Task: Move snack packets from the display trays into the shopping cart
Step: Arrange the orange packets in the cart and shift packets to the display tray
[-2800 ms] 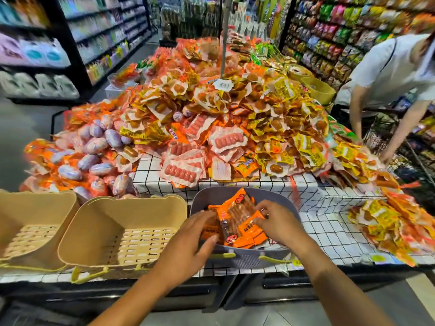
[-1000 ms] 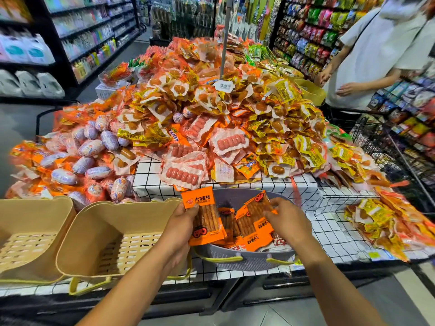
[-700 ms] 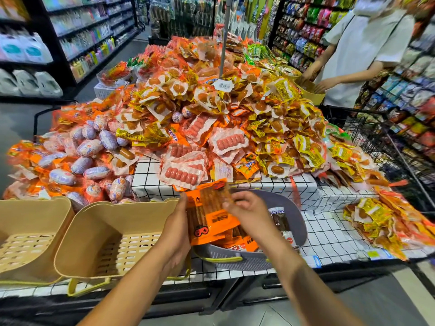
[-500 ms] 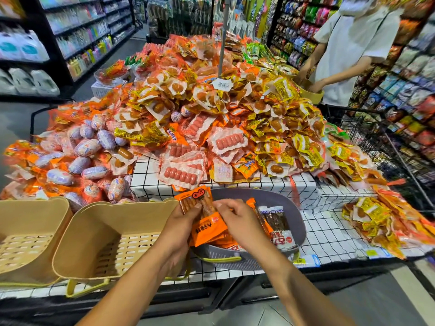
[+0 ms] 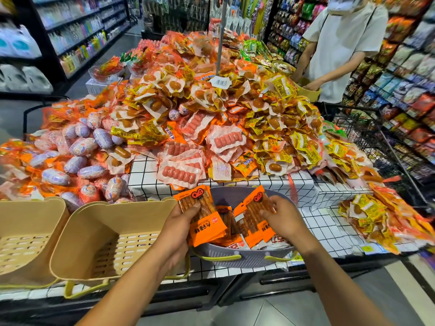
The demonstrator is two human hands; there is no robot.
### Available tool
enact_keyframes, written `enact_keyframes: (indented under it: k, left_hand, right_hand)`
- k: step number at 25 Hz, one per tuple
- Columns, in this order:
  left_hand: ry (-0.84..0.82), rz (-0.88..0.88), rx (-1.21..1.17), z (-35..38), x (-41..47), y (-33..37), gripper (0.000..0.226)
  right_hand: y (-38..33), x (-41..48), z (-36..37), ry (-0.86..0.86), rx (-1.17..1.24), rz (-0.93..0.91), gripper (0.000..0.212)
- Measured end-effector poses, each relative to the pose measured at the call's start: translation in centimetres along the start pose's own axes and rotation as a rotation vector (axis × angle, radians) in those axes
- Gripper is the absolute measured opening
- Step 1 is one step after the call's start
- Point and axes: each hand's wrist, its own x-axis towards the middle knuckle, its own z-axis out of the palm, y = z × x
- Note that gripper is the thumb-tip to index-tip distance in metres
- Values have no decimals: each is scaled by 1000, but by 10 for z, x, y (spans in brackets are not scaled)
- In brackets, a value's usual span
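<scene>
Over the grey tray (image 5: 231, 196), orange packets (image 5: 204, 222), seemingly sausage sticks.

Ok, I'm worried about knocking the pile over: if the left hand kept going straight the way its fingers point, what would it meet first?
Probably the pink sausage packet at the pile's front edge. The left hand, holding an orange packet, points up and away over the grey tray rim; depth is hard to judge.

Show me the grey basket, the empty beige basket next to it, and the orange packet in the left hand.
grey basket (image 5: 237, 259): head view, front wall below the rim.
beige basket (image 5: 122, 250): head view, slotted floor.
orange packet (image 5: 207, 228): head view, printed lower half, held by the left hand (image 5: 181, 222).
</scene>
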Motion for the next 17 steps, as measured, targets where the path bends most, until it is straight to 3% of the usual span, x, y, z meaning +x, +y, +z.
enact_keyframes:
  k: [1,6,11,17]
  left_hand:
    - [-1,3,-7,0,-1,1,22]
    - [-6,42,-33,-7,-16,6,26]
    - [50,74,-28,-30,-61,-11,29]
    - [210,139,-23,-66,-142,-82,36]
  right_hand:
    - [0,-2,-5,-1,127,-2,11]
    - [-17,-26,-9,-68,636,-9,14]
    - [-29,-60,17,-266,850,-90,28]
    - [-6,-122,66,-446,972,-143,43]
